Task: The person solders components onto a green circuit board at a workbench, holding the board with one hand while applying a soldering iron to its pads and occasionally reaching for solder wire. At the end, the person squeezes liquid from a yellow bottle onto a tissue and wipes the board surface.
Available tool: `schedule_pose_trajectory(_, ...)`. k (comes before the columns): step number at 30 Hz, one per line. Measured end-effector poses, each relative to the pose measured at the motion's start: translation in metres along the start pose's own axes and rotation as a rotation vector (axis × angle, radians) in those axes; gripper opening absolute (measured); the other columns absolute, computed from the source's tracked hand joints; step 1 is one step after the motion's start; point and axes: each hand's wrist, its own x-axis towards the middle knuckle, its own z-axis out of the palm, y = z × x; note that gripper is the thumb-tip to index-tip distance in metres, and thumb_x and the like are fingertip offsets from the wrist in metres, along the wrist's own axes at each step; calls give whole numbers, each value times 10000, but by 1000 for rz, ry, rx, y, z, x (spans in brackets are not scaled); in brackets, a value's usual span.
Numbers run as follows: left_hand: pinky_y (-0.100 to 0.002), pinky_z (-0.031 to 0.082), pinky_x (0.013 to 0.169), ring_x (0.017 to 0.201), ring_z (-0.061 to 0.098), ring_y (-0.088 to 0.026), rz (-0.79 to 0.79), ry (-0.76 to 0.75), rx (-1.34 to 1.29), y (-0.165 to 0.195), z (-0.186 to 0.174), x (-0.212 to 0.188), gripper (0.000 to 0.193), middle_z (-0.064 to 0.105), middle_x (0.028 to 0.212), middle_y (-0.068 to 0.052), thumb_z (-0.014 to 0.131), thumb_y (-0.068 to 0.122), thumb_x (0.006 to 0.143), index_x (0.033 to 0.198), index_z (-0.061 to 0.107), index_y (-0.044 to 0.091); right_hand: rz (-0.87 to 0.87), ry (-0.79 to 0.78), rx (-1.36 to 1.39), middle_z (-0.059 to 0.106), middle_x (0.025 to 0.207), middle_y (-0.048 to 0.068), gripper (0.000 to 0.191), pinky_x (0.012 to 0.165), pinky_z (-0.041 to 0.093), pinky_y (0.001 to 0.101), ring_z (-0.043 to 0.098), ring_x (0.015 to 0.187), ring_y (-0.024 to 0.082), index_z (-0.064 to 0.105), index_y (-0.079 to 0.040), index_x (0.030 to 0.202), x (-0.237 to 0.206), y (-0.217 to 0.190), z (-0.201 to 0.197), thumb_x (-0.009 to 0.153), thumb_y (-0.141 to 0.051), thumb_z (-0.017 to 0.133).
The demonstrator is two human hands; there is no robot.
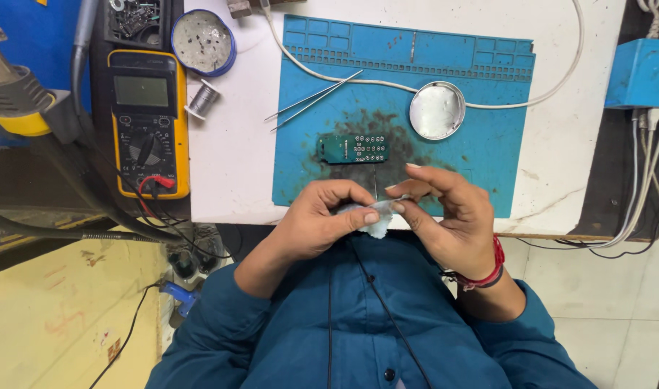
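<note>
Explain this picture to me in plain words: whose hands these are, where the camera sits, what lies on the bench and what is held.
The camera sits on a person's head and looks down at their own two hands. The left hand and right hand pinch a small white wad between their fingers. Beyond them, a blue mat lies on a white table, bearing a green circuit board, tweezers and a round metal lid. To the left are a yellow meter, a spool of wire and a round tin.

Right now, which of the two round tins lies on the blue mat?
The silver tin, lying on the mat beside the white cable. The blue-rimmed tin sits off it, above the multimeter.
</note>
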Motion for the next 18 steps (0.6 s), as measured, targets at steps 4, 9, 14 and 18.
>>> schedule_pose_trajectory(4,-241,516,775,877,627,-58,68,131,-22,-4,4,3,172,730,957,-28,679,115,1052,1081,743,-41,9,97,70,740,1157,163,459,953,564,294,720,1083,170,559,15,1367,-5,7,4,949,120,716)
schedule_pose_trajectory(9,-271,570,855,945,693,-117,190,263,9,9,15,5,190,774,1042,-80,675,155,1051,1104,736,-17,-41,227,149,703,1198,160,464,958,565,276,702,1114,151,528,1,1415,-11,15,4,998,125,692)
schedule_pose_trajectory(14,-398,543,1000,1110,685,-277,715,349,876,33,31,0,438,664,1223,-99,861,254,860,1171,610,76,93,207,331,704,1226,165,512,832,532,223,640,927,70,531,1,1433,-12,10,4,975,128,723)
schedule_pose_trajectory(18,-469,513,975,1035,668,-288,896,288,1157,42,35,4,502,648,1145,-64,943,311,808,1135,617,114,150,171,471,695,1275,161,486,848,572,262,680,953,92,533,-1,1410,-9,5,8,971,112,709)
